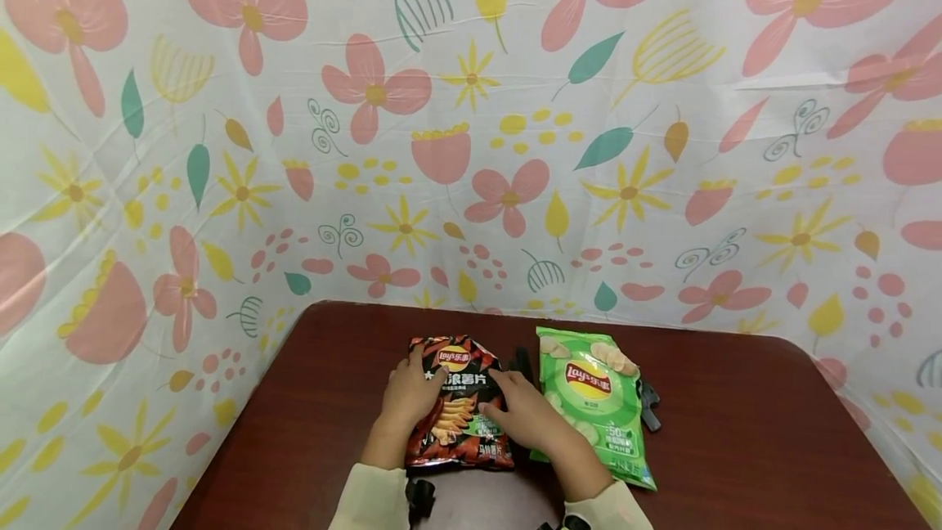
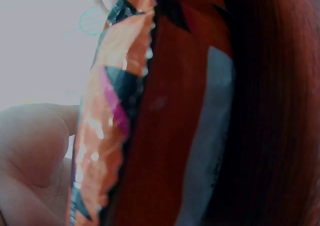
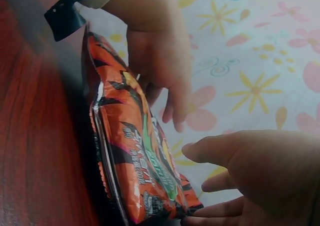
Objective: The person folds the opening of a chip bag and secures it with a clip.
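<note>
A black and red-orange Lay's chip bag (image 1: 459,424) lies face up on the dark wooden table, between the two hands. My left hand (image 1: 412,391) is at its upper left side, fingers extended and thumb over the front. On the other side, my right hand (image 1: 526,411) has its fingers at the right edge and its thumb over the printed front. From the right wrist, the right hand (image 3: 260,176) shows spread, loosely bent fingers with fingertips right at the bag's end. The left wrist view shows the bag's crimped edge (image 2: 137,86) close up, hiding part of the left hand.
A green Lay's chip bag (image 1: 589,403) lies just right of the right hand. Partly under it, a dark grey object (image 1: 649,407) sticks out at the right. Patterned floral cloth (image 1: 471,211) hangs behind the wooden table (image 1: 736,415).
</note>
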### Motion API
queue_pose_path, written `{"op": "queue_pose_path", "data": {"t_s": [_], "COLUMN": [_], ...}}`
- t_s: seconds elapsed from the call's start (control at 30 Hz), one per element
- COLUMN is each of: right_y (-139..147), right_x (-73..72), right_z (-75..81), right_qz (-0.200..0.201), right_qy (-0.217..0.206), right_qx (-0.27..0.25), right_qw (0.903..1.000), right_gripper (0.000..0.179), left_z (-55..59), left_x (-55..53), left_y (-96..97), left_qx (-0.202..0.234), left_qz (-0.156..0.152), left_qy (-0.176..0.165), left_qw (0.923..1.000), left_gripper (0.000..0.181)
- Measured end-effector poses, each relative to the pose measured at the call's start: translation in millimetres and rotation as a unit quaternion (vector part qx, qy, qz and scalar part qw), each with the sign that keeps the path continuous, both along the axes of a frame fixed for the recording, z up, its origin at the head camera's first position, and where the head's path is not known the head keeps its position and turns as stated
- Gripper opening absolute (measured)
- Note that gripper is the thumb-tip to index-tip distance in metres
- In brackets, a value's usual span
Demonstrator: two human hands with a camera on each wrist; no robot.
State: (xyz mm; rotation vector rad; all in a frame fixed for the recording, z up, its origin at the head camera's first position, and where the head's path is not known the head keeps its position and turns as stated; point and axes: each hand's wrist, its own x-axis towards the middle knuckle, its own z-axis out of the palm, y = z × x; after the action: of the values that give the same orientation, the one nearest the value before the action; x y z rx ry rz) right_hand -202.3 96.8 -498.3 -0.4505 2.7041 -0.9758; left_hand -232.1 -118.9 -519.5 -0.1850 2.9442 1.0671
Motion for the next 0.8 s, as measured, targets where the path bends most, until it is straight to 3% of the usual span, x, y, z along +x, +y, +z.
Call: {"op": "queue_pose_path", "data": {"t_s": [0.3,0.8], "right_y": [-3.2,-5.7], "right_x": [-0.5,-0.9], "right_z": [-7.4,-10.8], "right_qz": [-0.025,-0.057], "right_qy": [-0.006,0.019], "right_qx": [0.017,-0.027], "right_qw": [0.9995,0.9978], "right_gripper": [0.070,0.068], "left_z": [0.8,2.9], "left_x": [-1.5,-0.9], "left_y": [-0.1,2.2], "left_qx": [0.015,0.061], "left_qz": [0.003,-0.002], "left_qy": [-0.013,-0.016], "left_qw": [0.9998,0.9980], "left_gripper": [0.071,0.076]}}
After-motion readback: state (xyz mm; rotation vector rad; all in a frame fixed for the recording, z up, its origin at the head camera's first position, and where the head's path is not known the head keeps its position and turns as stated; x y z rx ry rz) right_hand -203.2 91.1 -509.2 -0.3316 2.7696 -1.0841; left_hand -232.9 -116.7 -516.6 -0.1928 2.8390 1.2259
